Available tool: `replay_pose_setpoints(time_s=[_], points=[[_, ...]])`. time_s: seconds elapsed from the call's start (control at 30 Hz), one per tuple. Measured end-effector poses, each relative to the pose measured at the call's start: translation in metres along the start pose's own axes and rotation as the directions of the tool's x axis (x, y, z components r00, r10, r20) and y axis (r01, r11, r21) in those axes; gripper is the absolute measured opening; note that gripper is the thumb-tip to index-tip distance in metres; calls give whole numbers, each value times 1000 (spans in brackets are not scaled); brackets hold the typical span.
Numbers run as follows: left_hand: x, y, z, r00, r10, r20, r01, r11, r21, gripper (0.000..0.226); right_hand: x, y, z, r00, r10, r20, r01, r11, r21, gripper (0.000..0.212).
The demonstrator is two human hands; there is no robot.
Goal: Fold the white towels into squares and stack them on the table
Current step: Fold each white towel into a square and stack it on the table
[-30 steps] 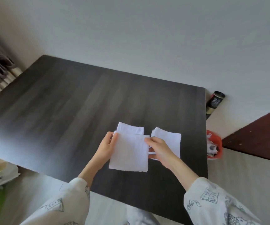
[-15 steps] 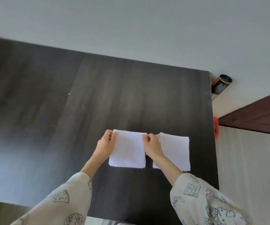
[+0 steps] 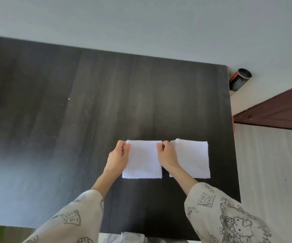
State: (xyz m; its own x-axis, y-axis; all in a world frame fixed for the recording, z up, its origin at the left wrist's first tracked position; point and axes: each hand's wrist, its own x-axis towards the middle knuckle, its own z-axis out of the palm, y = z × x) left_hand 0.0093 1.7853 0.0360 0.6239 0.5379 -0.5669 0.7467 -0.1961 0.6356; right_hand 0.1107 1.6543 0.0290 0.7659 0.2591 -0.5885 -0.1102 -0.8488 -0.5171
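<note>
Hands, left hand (image 3: 117, 157) and right hand (image 3: 167, 156), are pinching the folded towel's (image 3: 142, 160) far corners beside the finished square (image 3: 191, 158); stacking is pending.

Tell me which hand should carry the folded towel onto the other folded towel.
Probably the right hand. It pinches the held towel at the top corner nearest the second towel, which lies just to its right on the table. The left hand holds the far corner.
</note>
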Motion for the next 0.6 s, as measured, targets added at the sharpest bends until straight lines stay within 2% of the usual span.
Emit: replay_pose_setpoints(time_s=[0.33,0.6], points=[[-1,-5,3,997,-6,-79,18,988,156,25,1,3,5,1000,-14,-18,15,999,51,30],[-6,-7,3,989,2,-149,10,997,82,19,-6,3,-2,994,-41,-98,56,986,158,24]])
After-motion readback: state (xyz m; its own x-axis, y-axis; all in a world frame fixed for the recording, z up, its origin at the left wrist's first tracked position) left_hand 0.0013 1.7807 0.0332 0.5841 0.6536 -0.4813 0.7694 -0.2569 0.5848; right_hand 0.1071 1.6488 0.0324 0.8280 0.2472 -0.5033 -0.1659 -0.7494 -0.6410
